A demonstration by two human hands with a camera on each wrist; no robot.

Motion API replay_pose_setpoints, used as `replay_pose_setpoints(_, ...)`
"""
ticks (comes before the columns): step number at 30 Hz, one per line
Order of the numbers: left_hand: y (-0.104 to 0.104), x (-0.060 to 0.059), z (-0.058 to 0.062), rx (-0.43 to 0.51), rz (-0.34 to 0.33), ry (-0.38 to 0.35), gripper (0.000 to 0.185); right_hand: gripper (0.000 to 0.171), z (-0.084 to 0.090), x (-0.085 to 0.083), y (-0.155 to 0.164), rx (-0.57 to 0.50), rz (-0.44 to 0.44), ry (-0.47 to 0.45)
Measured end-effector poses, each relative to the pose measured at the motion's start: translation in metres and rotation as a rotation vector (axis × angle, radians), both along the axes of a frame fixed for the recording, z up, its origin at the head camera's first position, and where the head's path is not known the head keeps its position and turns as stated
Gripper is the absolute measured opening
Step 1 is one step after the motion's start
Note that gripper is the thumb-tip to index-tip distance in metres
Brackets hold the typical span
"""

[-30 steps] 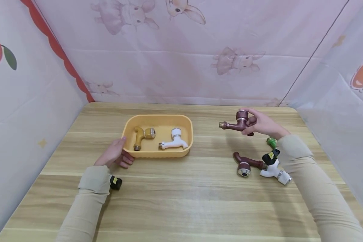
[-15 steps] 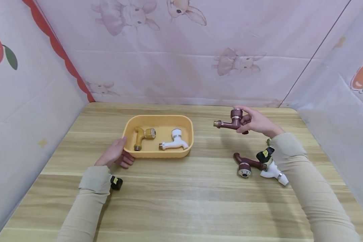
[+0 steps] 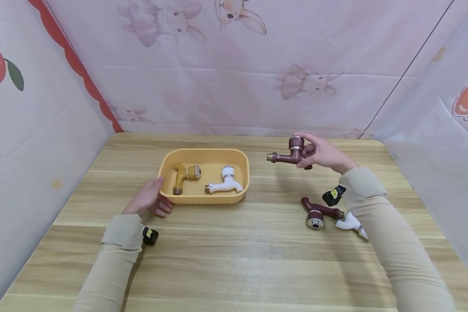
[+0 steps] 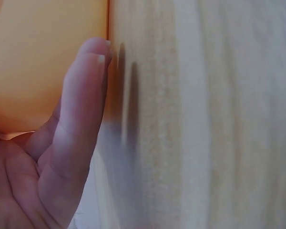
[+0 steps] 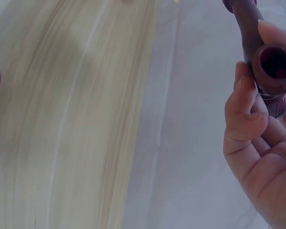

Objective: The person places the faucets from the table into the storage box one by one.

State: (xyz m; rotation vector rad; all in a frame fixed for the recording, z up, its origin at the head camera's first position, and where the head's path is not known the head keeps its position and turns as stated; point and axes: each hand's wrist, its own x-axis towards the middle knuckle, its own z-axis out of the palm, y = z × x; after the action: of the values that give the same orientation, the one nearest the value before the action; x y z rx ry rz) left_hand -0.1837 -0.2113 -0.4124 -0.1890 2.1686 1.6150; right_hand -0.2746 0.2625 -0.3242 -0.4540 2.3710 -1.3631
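My right hand (image 3: 323, 154) holds a dark maroon tap (image 3: 295, 152) above the table, fingers around its body and knob. Its brass threaded end points left; the right wrist view shows the round open spout of the tap (image 5: 275, 69) up close. At the left, my left hand (image 3: 150, 197) rests against the near left corner of a yellow plastic basin (image 3: 203, 199). In the left wrist view its fingers (image 4: 81, 105) lie nearly straight along the basin's outer wall. Inside the basin lie a mustard-yellow tap (image 3: 182, 177) and a white tap (image 3: 225, 182), apart from each other.
On the wooden table (image 3: 234, 255), right of centre, lies a second maroon tap (image 3: 317, 212). Beside its threaded end is another white tap (image 3: 350, 222), partly hidden by my right sleeve. Printed cloth walls (image 3: 226, 99) enclose the table's back and sides.
My right hand has moved left and slightly farther back with the maroon tap, towards the basin. A green tap seen earlier is now hidden behind my right arm. My left hand stays put.
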Motion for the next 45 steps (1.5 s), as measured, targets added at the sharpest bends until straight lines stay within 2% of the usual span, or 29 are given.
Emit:
replay_pose_setpoints(16, -0.001, 0.002, -0.001, -0.003, 0.007, 0.002, 0.061, 0.092, 0.011, 0.0, -0.026, -0.011, 0.026, -0.012)
replay_pose_setpoints(23, -0.002, 0.003, 0.0, -0.009, -0.012, 0.006, 0.066, 0.09, 0.014, -0.001, -0.038, -0.004, 0.036, 0.007)
replay_pose_setpoints(45, -0.003, 0.003, 0.001, -0.013, -0.021, 0.005, 0.067, 0.091, 0.013, -0.004, -0.073, -0.036, 0.061, 0.024)
